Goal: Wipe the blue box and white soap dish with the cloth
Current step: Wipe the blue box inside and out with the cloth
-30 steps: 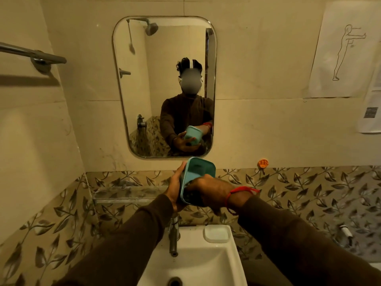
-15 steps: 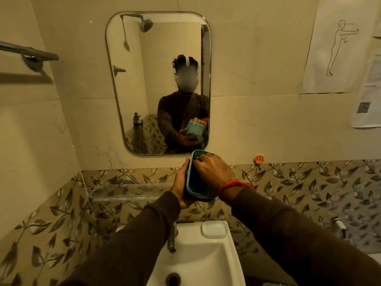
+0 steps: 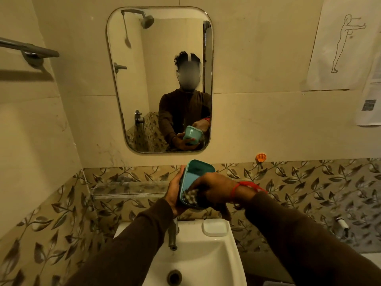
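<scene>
The left hand (image 3: pixel 175 188) grips the blue box (image 3: pixel 194 176) from its left side, tilted open-side up. The right hand (image 3: pixel 214 188) presses a checked cloth (image 3: pixel 190 197) inside it. The white soap dish (image 3: pixel 215 227) lies below the right hand, on the sink (image 3: pixel 206 254) rim.

A mirror (image 3: pixel 159 79) is mounted on cream wall tiles (image 3: pixel 257 58) above a white sink (image 3: pixel 195 256); a leaf-patterned tile band (image 3: pixel 309 182) is laid beneath, dimly lit.
</scene>
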Motion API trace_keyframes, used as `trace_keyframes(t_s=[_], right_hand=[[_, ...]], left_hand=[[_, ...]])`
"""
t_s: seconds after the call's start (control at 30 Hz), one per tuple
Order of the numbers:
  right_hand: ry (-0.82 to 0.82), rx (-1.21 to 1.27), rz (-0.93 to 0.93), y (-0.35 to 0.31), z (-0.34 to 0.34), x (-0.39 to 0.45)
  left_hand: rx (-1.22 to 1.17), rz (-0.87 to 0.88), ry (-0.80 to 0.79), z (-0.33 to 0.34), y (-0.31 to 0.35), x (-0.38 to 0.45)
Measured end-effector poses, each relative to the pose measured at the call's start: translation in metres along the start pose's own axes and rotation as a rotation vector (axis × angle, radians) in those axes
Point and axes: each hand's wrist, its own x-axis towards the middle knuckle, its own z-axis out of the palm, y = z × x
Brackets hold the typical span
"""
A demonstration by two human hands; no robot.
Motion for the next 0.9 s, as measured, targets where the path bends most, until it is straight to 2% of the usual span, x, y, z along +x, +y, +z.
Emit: trace_keyframes(t_s=[0.1, 0.17, 0.23, 0.3, 0.47, 0.53, 0.63, 0.8, 0.9], right_hand=[[0.222, 0.577, 0.088, 0.006, -0.017, -0.011], [0.432, 0.833, 0.145, 0.014, -0.028, -0.013], [0.612, 0.987, 0.168, 0.023, -0.037, -0.012], [0.707, 1.059, 0.156, 0.028, -0.041, -0.008], [0.987, 1.013, 0.202, 0.036, -0.045, 0.007], [1.050, 1.034, 0.217, 0.038, -0.048, 0.009], [0.917, 0.880, 0.096, 0.032, -0.045, 0.005], [0.542, -0.056, -0.300, 0.004, -0.024, 0.005], [0.417, -0.388, -0.410, 0.001, -0.017, 0.015]], left_hand=[[-0.012, -0.012, 0.009, -0.006, 0.006, -0.006], [0.011, -0.037, 0.036, -0.007, 0.012, -0.007], [0.018, -0.049, 0.042, -0.004, 0.016, -0.010], [0.007, -0.051, 0.043, -0.004, 0.019, -0.009], [0.021, -0.080, 0.072, -0.005, 0.026, -0.007], [0.002, -0.073, 0.043, -0.004, 0.030, -0.006], [-0.021, -0.066, 0.004, -0.002, 0.031, -0.010], [0.110, -0.082, -0.013, 0.000, 0.024, -0.010], [0.120, -0.117, 0.014, 0.000, 0.019, -0.009]])
